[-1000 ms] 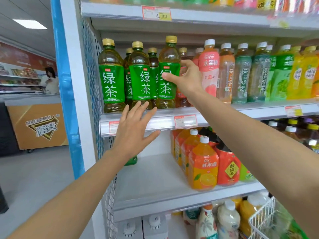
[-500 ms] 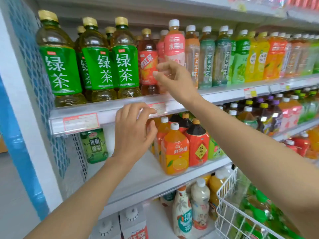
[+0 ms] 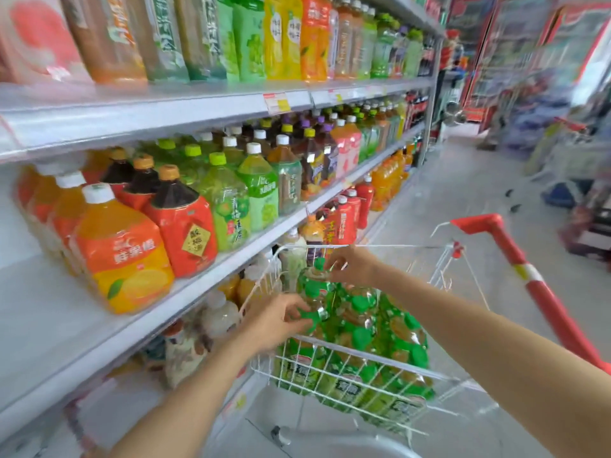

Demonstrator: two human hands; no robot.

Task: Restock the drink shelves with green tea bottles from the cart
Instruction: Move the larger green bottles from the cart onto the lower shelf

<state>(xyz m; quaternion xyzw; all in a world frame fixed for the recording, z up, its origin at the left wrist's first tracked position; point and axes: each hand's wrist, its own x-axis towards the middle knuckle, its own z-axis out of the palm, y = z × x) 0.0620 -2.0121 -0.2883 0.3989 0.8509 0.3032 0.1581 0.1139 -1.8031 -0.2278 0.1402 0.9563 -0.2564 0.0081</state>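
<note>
From the head camera we see our left hand (image 3: 281,320) with its grip clamped on a green tea bottle (image 3: 317,304) in the cart (image 3: 350,368), beside the shelves (image 3: 205,289). Our right hand (image 3: 350,264) pinches another bottle's green cap (image 3: 319,263).

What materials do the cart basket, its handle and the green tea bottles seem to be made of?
Cart basket: thin white wire, likely coated metal, an open grid. Handle: glossy red, probably plastic over a tube. Green tea bottles: clear, shiny plastic with green caps, amber liquid visible inside.
</note>
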